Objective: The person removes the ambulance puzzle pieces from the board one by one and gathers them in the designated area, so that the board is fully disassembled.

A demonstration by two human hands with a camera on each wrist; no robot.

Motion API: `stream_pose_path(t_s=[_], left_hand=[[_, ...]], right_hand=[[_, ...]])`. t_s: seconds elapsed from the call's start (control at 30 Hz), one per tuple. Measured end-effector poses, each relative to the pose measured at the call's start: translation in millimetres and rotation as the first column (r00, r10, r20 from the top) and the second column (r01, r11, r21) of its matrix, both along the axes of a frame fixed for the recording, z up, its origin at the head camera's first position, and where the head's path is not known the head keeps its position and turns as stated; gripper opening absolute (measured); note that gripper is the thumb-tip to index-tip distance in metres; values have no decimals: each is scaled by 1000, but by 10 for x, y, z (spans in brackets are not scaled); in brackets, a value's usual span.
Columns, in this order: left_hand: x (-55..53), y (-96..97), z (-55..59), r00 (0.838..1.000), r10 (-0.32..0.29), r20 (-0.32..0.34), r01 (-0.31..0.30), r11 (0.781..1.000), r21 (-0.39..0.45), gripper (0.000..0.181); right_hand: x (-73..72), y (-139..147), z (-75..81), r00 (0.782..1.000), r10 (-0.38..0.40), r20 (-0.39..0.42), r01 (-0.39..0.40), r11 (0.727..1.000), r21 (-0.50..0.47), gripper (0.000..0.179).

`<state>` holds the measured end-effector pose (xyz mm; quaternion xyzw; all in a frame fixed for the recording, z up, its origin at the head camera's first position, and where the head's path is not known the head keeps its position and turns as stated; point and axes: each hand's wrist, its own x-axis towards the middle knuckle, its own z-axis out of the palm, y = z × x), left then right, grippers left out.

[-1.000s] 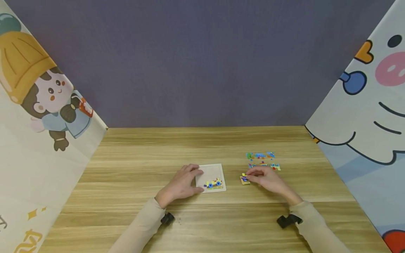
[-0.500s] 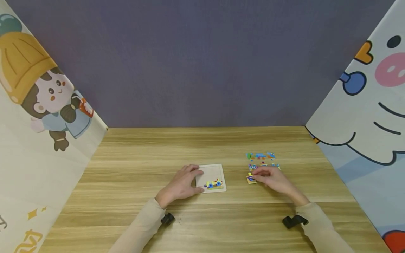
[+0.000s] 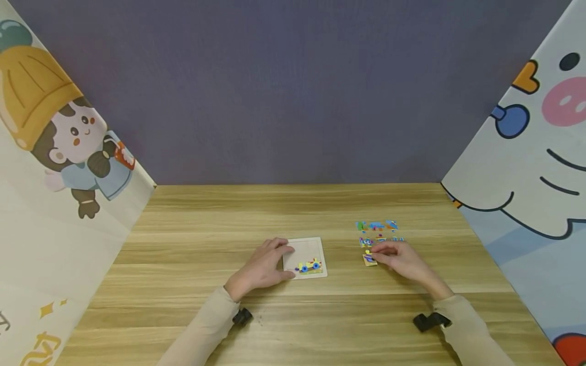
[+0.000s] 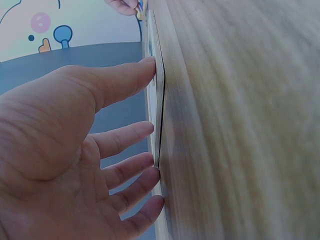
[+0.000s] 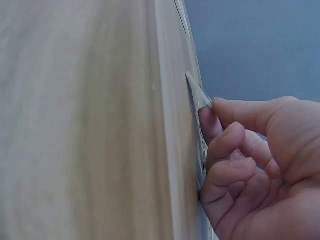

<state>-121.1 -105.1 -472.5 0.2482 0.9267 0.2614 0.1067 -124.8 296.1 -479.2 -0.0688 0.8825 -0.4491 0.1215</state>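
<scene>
Between the thumb and index finger of my right hand is a puzzle piece with yellow, purple and tan print. The right wrist view shows this piece tilted, with its far edge close to the tabletop. My left hand rests at the left side of a pale square puzzle tray, thumb and fingertips on its edge, fingers fairly straight. In the tray's lower right lie joined pieces picturing a yellow vehicle with blue wheels.
Loose blue puzzle pieces form a row behind my right hand. A second row of pieces sits nearer, partly covered by that hand. The wooden table meets a dark back panel, with cartoon-printed panels at both sides.
My right hand has moved to the right with the puzzle piece, away from the tray and toward the loose pieces. The left hand and tray have stayed in place.
</scene>
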Motion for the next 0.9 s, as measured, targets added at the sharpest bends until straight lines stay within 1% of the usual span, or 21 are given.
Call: stream_pose_path(t_s=[0.43,0.9], left_hand=[[14,6,21,1000,8,7,-9,1000,10,61],[13,4,5,1000,4,14,-4,1000,10,62]], right_hand=[[7,20,17,999,10,-30,-8,998,60,23],[3,25,16,999,14,-41,-11,997,73,22]])
